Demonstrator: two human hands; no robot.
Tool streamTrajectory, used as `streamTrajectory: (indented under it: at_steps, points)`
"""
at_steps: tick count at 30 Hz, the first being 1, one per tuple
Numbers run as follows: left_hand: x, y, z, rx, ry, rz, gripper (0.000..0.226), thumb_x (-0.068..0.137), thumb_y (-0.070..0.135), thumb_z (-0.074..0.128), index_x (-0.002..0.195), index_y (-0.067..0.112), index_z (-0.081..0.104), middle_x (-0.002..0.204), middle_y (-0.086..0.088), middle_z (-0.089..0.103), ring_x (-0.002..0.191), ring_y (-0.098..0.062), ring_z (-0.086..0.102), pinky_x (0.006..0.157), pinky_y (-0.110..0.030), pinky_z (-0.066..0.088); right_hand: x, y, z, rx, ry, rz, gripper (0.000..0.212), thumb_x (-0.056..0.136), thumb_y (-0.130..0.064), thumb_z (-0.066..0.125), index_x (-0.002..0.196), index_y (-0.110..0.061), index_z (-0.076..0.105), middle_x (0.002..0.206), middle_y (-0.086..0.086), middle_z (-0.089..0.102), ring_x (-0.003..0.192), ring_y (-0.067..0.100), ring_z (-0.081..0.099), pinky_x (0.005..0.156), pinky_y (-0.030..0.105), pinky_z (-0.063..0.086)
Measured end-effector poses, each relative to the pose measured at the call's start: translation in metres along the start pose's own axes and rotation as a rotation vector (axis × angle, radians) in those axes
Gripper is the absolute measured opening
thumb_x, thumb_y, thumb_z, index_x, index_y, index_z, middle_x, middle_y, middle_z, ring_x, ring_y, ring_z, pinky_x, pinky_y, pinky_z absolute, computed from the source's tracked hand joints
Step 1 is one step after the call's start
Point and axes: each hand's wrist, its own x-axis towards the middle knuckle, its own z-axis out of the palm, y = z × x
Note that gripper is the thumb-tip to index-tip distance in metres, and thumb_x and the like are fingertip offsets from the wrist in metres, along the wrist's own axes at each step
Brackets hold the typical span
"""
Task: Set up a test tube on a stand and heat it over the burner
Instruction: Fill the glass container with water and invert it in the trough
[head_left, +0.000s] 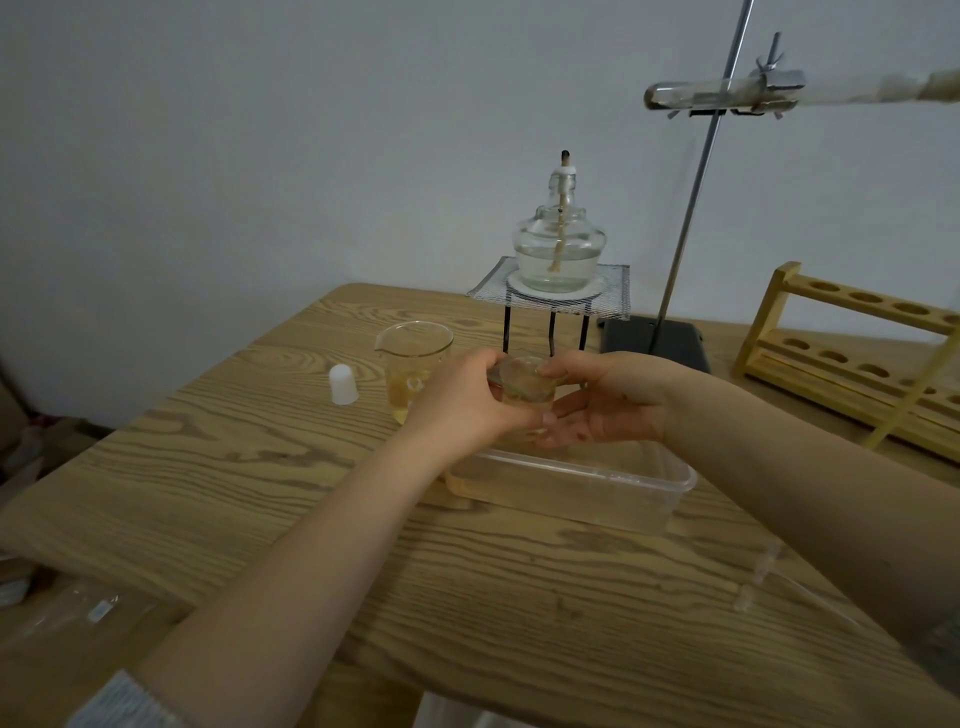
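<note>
- At about nine o'clock from my hands, a small white cap (343, 384) stands upright on the wooden tabletop (218, 467).
- Just to its right a glass beaker (414, 364) stands with a little yellowish liquid at the bottom; my left hand partly covers its lower right side.
- My left hand (462, 400) has its fingers curled round a small glass jar (524, 387), gripping it from the left side.
- My right hand (602, 397) takes the same jar from the right, thumb on the rim and fingers cupped loosely underneath.
- The jar is held above the far edge of a clear plastic tub (597, 488), which sits at six o'clock from it.
- At twelve o'clock from the jar, a glass burner (559, 249) with clear fuel stands on a wire mesh (613, 296) over a black tripod; I see no flame on the wick.
- At two o'clock, a metal stand (691, 223) rises from a dark base (654, 340).
- Its clamp (774, 85) holds the test tube (696, 96) lying roughly level, high up and to the right of the burner, well apart from it.
- At three o'clock, a wooden rack (852, 353) rests on the tabletop.
</note>
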Motion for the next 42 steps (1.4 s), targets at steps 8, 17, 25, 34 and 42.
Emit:
streamTrajectory:
  at_steps: [8,17,25,34,42]
  points:
    - [0.002,-0.003,-0.010,-0.030,-0.167,-0.003,0.093,0.042,0.076,0.071,0.121,0.030,0.057,0.112,0.014,0.063,0.103,-0.005,0.059,0.092,-0.032,0.050,0.003,0.001,-0.004,0.011,0.014,0.007,0.036,0.086,-0.013,0.061,0.119,0.000,0.055,0.106,0.029,0.061,0.085,0.038,0.065,0.082,0.045,0.056]
    - [0.006,0.004,-0.026,0.086,-0.177,-0.050,0.050,0.090,0.055,0.043,0.122,0.021,0.061,0.123,0.005,0.062,0.113,-0.013,0.054,0.089,-0.027,0.038,0.004,0.002,-0.009,0.038,-0.003,0.012,0.035,0.085,-0.012,0.062,0.117,-0.001,0.052,0.109,0.031,0.061,0.088,0.041,0.067,0.076,0.046,0.058]
    - [0.013,0.012,-0.026,0.156,-0.254,-0.126,0.051,0.092,0.059,0.034,0.123,0.029,0.061,0.097,0.013,0.068,0.107,-0.011,0.053,0.090,-0.029,0.034,0.005,0.003,-0.010,0.120,-0.023,-0.002,0.041,0.084,-0.015,0.062,0.120,0.001,0.051,0.112,0.033,0.061,0.095,0.042,0.065,0.078,0.049,0.057]
    - [0.024,0.017,-0.025,0.142,-0.436,-0.151,0.055,0.093,0.058,0.024,0.112,0.026,0.065,0.095,0.006,0.073,0.093,-0.014,0.065,0.094,-0.033,0.044,0.002,0.003,-0.010,0.183,-0.040,-0.002,0.044,0.085,-0.015,0.059,0.124,0.003,0.049,0.108,0.033,0.063,0.093,0.041,0.066,0.076,0.049,0.056]
    - [0.027,0.027,-0.024,-0.003,-0.507,-0.158,0.035,0.098,0.042,0.030,0.100,0.024,0.061,0.087,0.004,0.069,0.089,-0.019,0.066,0.076,-0.026,0.042,0.002,0.002,-0.013,0.171,-0.070,-0.021,0.056,0.072,-0.016,0.065,0.122,0.002,0.049,0.115,0.033,0.062,0.101,0.042,0.065,0.087,0.049,0.054]
